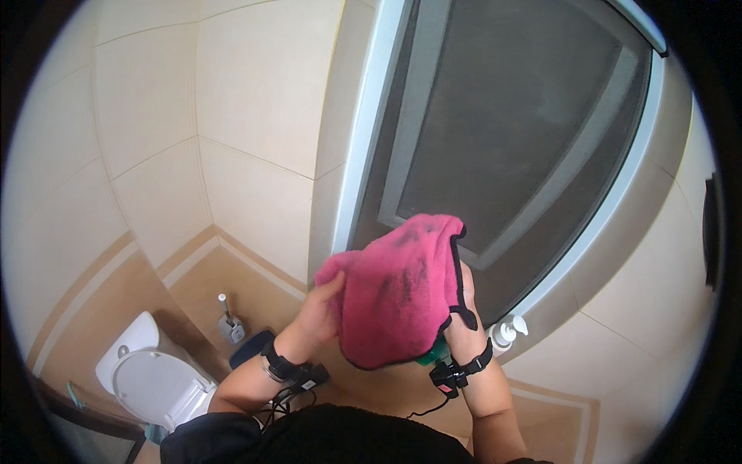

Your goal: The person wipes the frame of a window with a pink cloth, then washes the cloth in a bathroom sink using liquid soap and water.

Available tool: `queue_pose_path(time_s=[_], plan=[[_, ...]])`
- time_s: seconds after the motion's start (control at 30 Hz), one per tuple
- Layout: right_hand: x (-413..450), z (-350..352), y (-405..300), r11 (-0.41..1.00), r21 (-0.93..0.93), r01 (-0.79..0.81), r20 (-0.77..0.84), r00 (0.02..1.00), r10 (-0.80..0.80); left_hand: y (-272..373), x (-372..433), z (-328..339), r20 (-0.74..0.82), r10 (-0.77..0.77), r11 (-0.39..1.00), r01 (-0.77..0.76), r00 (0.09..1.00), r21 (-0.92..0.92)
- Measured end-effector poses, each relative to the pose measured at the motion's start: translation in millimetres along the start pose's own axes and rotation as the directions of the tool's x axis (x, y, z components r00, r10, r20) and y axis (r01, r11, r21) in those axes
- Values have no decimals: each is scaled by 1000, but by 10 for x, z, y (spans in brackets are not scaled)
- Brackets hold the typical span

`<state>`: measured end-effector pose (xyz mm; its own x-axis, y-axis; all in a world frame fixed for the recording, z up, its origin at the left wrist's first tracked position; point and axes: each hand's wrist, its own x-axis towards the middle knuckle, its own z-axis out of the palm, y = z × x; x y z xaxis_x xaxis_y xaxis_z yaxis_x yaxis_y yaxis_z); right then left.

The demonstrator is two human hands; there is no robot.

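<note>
A pink cloth (394,290) with black edging and dark smudges is spread between my two hands, in front of a window. My left hand (324,307) grips its left side, with the thumb on top and the fingers behind it. My right hand (466,319) is at the cloth's right edge, its fingers mostly hidden behind the fabric. A black-edged corner hangs over the right wrist. Both wrists wear black straps with small devices and cables.
A window with dark panes (510,116) and a pale frame lies ahead. A white pump bottle (503,336) stands at its lower corner, near a green object (435,351). At the left are a toilet (153,383), a toilet brush (231,325) in its holder and a dark bin (251,348).
</note>
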<state>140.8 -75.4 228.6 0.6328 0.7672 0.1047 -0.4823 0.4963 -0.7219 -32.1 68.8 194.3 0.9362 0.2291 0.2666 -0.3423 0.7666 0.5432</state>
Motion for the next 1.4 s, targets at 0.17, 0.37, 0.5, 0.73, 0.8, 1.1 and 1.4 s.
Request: queue_pose_path(time_s=[0.17, 0.37, 0.5, 0.73, 0.8, 1.1, 1.4], plan=[[-15, -65, 215, 975, 148, -165, 34, 986, 162, 250, -20, -114, -22, 73, 994, -74, 997, -83], [-224, 155, 374, 989, -35, -145, 75, 986, 147, 419, -186, -300, -49, 77, 978, -85, 996, -191], [-52, 2, 628, 938, -29, -346, 73, 935, 347, 87, -156, -302, -131, -52, 972, 20, 990, -234], [-108, 11, 883, 851, -126, -510, 87, 849, 521, -302, -146, -453, -118, -111, 992, 103, 987, -70], [-140, -31, 899, 846, -136, -515, 84, 845, 528, -335, -148, -488, -97, -202, 945, 167, 975, -282], [-448, -30, 736, -205, -977, 67, 67, 998, 4, -479, -188, -304, -373, -290, 955, 238, 882, -179], [-885, -388, 379, 115, -975, 188, 175, 977, -119, 45, 254, -61, -392, -90, 986, 28, 915, -162]])
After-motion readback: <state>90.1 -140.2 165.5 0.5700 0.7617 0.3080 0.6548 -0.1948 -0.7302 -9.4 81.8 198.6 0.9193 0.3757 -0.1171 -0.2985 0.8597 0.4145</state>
